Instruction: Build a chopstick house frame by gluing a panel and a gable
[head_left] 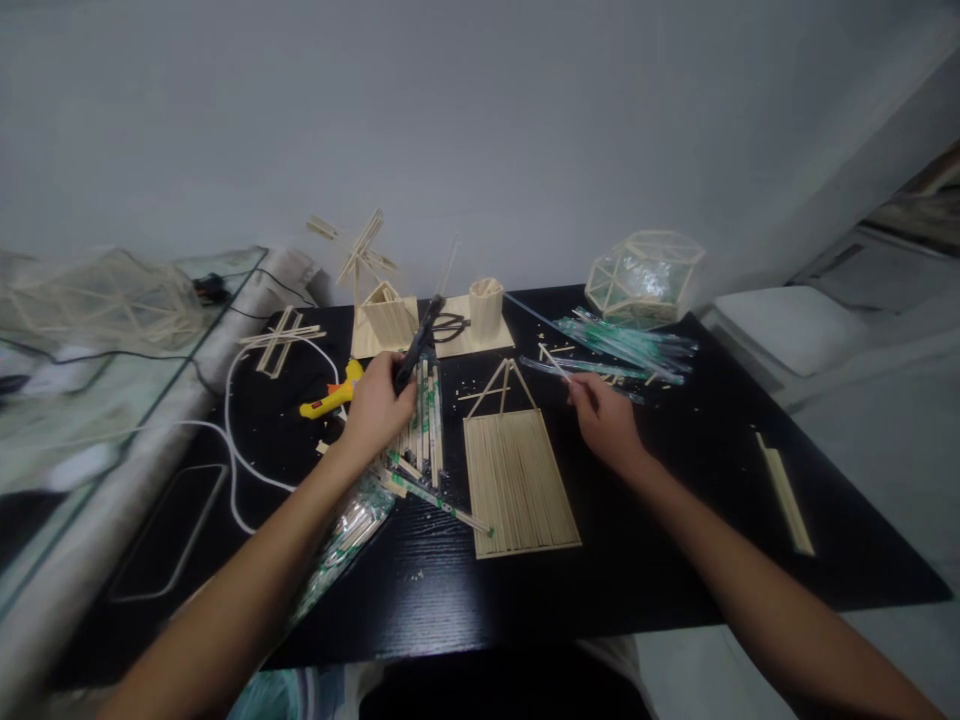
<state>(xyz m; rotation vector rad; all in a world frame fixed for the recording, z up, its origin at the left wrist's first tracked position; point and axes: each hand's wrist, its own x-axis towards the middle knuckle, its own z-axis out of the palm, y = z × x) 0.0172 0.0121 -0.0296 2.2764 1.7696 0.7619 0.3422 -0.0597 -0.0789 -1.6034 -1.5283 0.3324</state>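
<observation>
My left hand (381, 400) is closed round a black-handled knife (420, 345), its thin blade pointing up and away. Just under that hand lie wrapped disposable chopsticks (427, 420) and a yellow glue gun (330, 398). A thin pale stick (555, 364) is pinched in the fingers of my right hand (606, 420), its far end over the table. Between my hands a flat panel of chopsticks (519, 480) rests on the black table, with a triangular stick frame (504, 388) at its far edge.
At the back stand a stick windmill model (388, 315) and a round stick cup (486, 308) on a pale board. Green-and-clear wrappers (630, 345) lie right, before a geometric stick frame (646, 278). A white cord (231, 440) loops at left; a stick strip (786, 500) lies far right.
</observation>
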